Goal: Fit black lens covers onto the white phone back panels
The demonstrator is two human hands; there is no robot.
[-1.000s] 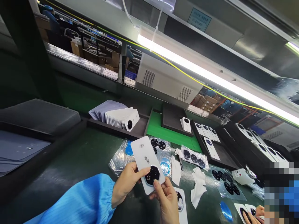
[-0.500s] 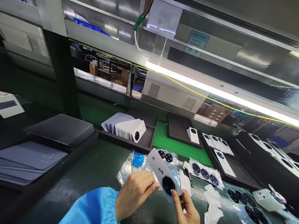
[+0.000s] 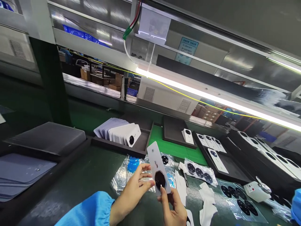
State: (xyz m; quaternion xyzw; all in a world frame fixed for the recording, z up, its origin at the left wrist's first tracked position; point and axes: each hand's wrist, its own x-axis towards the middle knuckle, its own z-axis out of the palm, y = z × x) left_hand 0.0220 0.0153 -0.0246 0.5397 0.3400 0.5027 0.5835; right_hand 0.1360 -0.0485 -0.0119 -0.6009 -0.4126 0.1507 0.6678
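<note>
White phone back covers (image 3: 121, 133) stand leaning in a packed row in a dark tray (image 3: 141, 150) straight ahead of the hands, and one more lies on a dark board (image 3: 172, 135) beyond the right hand, on a green mat (image 3: 162, 141). Farther right, a black tray (image 3: 231, 171) holds several more covers, some with round black camera parts showing. Clear plastic bags of black round lens pieces (image 3: 199, 172) lie on the bench just past the right hand, and a bag holding blue film (image 3: 133, 164) lies just beyond the left hand, near crumpled white wipes (image 3: 207, 204). A held back cover (image 3: 157, 160) stands nearly upright between both hands, its black octagonal camera plate (image 3: 160, 180) facing the camera. The right hand (image 3: 172, 208) is closed in a pinch on the cover's lower end, with the thumb and fingers gripping it. The left hand (image 3: 133, 194) is open, its spread fingers (image 3: 147, 177) reaching to the cover's left edge, and a blue sleeve (image 3: 87, 210) covers that wrist. Compared with the half-second-earlier view, the cover has swung from a strong tilt to almost vertical, the left fingers have opened out, and a co-worker's blue sleeve (image 3: 296, 207) has come in at the right edge.
</note>
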